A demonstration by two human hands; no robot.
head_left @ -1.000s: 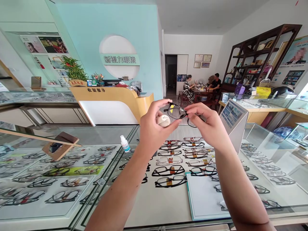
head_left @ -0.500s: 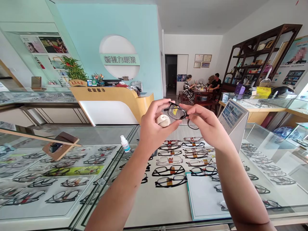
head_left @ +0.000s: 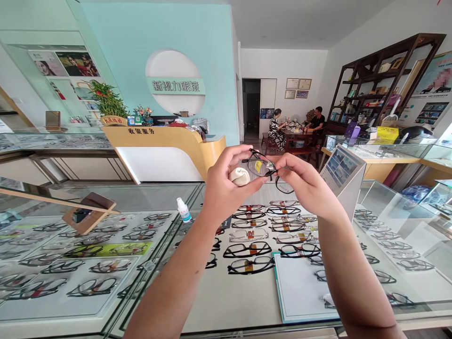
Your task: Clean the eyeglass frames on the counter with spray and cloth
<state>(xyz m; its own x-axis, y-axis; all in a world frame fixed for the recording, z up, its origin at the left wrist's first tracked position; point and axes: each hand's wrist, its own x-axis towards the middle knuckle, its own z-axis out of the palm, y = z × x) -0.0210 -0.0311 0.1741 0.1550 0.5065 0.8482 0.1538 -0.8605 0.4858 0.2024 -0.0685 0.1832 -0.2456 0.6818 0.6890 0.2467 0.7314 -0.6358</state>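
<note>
A pair of black-rimmed eyeglasses point(head_left: 261, 165) is held up above the glass display counter, a yellow sticker on one lens. My left hand point(head_left: 226, 176) pinches the rim of that lens between thumb and fingers. A rolled cream cloth point(head_left: 240, 176) is tucked in the same palm. On the other side, my right hand point(head_left: 296, 174) grips the frame near the nose bridge, its fingertips closed. The second lens hangs below the right fingers and is partly hidden by them.
Rows of eyeglasses point(head_left: 247, 249) lie inside the glass counter point(head_left: 226, 301). A small white spray bottle point(head_left: 183, 210) stands on its top at left, a tilted wooden stand point(head_left: 90, 214) farther left, a white display board point(head_left: 342, 176) at right. Two people point(head_left: 277, 129) sit at a far table.
The eyeglasses have turned slightly in my fingers, and a folded temple now shows near the bridge. Both hands stay almost in the same place.
</note>
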